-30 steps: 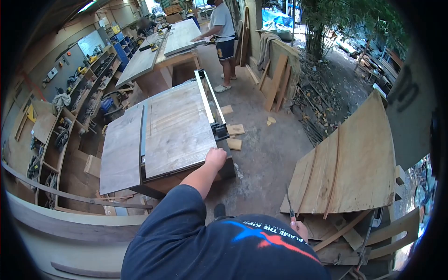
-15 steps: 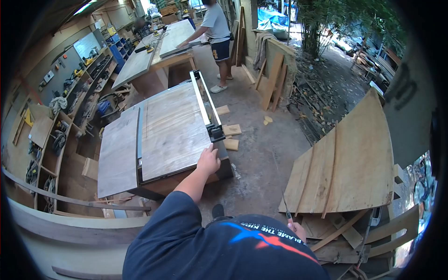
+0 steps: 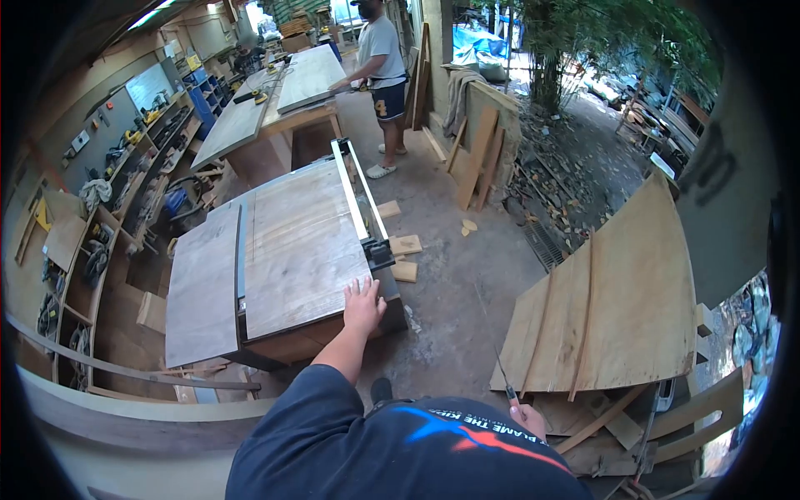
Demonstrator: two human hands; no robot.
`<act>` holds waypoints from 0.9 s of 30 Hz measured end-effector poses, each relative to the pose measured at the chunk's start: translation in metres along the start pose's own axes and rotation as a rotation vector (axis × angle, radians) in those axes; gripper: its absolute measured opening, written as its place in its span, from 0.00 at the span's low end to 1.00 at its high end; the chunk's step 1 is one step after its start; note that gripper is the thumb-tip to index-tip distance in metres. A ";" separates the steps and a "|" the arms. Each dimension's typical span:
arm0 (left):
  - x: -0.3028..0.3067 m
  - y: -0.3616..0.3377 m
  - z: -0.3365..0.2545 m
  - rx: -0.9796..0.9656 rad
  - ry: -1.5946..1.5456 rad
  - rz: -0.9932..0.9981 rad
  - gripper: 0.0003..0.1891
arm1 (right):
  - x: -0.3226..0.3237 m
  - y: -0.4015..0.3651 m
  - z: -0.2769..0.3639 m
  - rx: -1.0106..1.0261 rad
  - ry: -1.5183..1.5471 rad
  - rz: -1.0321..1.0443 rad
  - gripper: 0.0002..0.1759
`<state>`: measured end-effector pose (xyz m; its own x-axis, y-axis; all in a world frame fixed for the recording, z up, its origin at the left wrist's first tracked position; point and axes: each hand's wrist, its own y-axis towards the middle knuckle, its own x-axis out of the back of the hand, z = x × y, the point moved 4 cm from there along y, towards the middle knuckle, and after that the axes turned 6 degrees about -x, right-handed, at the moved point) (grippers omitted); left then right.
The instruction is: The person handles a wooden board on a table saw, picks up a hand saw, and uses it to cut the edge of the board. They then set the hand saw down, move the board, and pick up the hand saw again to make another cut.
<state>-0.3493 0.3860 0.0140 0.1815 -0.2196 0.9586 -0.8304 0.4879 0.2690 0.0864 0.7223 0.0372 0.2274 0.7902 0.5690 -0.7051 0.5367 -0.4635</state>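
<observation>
Wooden panel [image 3: 304, 250] is apparently steadied by left hand [image 3: 364, 308], once-curled grip now spread; thin-bladed tool [image 3: 506, 380] is clasped by right hand [image 3: 529, 420].

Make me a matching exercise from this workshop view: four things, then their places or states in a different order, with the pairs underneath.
Things:
1. Left hand
2. Right hand
3. Grey cloth
4. Drain grate

Places or states:
A. Draped over a low wall
B. Closed around the handle of a thin tool
C. Set in the ground
D. Fingers spread, at the near edge of a wooden panel

Pairs: 1-D, 2-B, 3-A, 4-C
</observation>
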 end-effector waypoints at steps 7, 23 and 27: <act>0.015 0.001 -0.002 0.076 -0.114 -0.017 0.30 | -0.006 0.003 0.004 -0.004 0.001 0.035 0.24; 0.013 0.007 0.002 0.115 -0.178 0.028 0.31 | -0.007 0.003 0.011 -0.019 -0.032 0.062 0.26; 0.026 0.006 -0.003 0.095 -0.167 0.084 0.32 | -0.007 0.002 0.017 -0.036 -0.018 0.089 0.27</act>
<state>-0.3482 0.3858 0.0408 0.0261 -0.3223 0.9463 -0.8863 0.4304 0.1710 0.0722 0.7127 0.0442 0.1526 0.8300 0.5365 -0.6973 0.4751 -0.5367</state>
